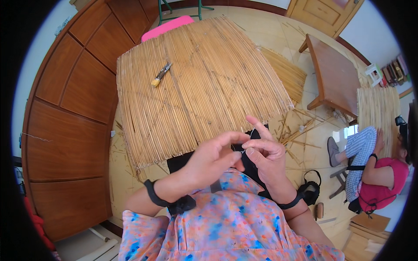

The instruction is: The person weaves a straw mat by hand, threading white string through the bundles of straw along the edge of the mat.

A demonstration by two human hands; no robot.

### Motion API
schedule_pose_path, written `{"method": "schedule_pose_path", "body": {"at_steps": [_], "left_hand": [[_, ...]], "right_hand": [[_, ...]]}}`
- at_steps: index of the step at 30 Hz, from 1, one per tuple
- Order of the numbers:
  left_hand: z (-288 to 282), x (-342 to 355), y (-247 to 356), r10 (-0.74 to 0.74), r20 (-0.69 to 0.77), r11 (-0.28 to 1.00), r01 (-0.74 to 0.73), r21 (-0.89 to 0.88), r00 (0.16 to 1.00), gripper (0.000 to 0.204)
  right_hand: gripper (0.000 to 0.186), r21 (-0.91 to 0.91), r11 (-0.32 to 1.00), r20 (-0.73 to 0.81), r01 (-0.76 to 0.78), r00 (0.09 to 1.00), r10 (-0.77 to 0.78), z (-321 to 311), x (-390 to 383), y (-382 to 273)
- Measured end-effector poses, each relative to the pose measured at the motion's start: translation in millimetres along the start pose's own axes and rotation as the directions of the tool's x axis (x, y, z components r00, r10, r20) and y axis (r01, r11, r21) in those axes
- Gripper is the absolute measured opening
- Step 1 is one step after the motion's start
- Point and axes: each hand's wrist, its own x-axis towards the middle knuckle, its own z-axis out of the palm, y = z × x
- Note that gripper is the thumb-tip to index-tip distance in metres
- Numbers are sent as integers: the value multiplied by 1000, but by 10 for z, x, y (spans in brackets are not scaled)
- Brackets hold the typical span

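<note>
My left hand (213, 158) and my right hand (266, 161) meet in front of me, both pinching a thin pale thread (253, 132); the right index or middle finger is raised, with thread running down near it. Part of the left fingertips is hidden. Just beyond them a large mat of thin cane strips (200, 82) slopes over dark cloth (178, 163) at my lap. A small tool with metal and a yellow end (161, 75) lies on the mat's upper left.
Wooden panels (69, 148) line the left. A pink seat (165, 25) is behind the mat. At right are a low wooden table (331, 76), scattered strips (296, 128), a black bag (309, 191), and another person in pink (383, 180) sitting with a cane mat (376, 100).
</note>
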Motion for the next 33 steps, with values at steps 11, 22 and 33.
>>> {"method": "schedule_pose_path", "body": {"at_steps": [11, 22, 33], "left_hand": [[49, 5, -346, 12, -122, 971, -41, -235, 992, 12], [-35, -71, -296, 54, -141, 962, -89, -257, 989, 10], [39, -68, -296, 210, -112, 948, -230, -221, 971, 34]], "right_hand": [[13, 59, 998, -46, -32, 998, 35, -27, -19, 71], [15, 10, 997, 37, -72, 997, 72, 76, 4, 43], [5, -25, 995, -178, -94, 980, 88, 136, 22, 2]]}}
